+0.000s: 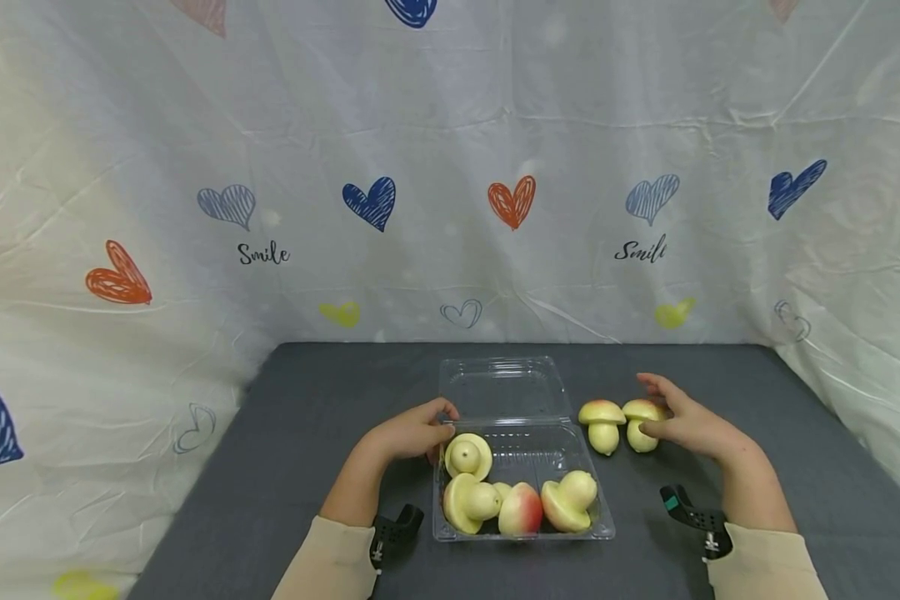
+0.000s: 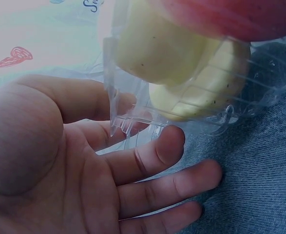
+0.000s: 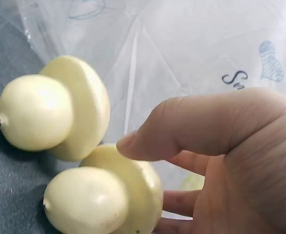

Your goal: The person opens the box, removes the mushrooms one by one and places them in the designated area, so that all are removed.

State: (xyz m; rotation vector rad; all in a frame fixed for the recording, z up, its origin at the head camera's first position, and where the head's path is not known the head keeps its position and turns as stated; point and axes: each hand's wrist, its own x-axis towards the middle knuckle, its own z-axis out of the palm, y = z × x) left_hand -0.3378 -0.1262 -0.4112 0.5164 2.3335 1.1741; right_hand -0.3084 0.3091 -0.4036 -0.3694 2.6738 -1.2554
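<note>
A clear plastic clamshell container lies with its lid folded back. Several pale yellow toy mushrooms with reddish caps sit inside, one mushroom at the back left. My left hand pinches the container's left edge near the hinge between thumb and index finger; its other fingers extend below the wall in the left wrist view. Right of the container, two more mushrooms stand side by side. My right hand is around the right mushroom, thumb beside its cap and fingers spread behind. The left one is untouched.
A dark grey cloth covers the table. Behind and at both sides hangs a pale curtain printed with hearts and "Smile". Black camera straps sit at both wrists, over beige sleeves.
</note>
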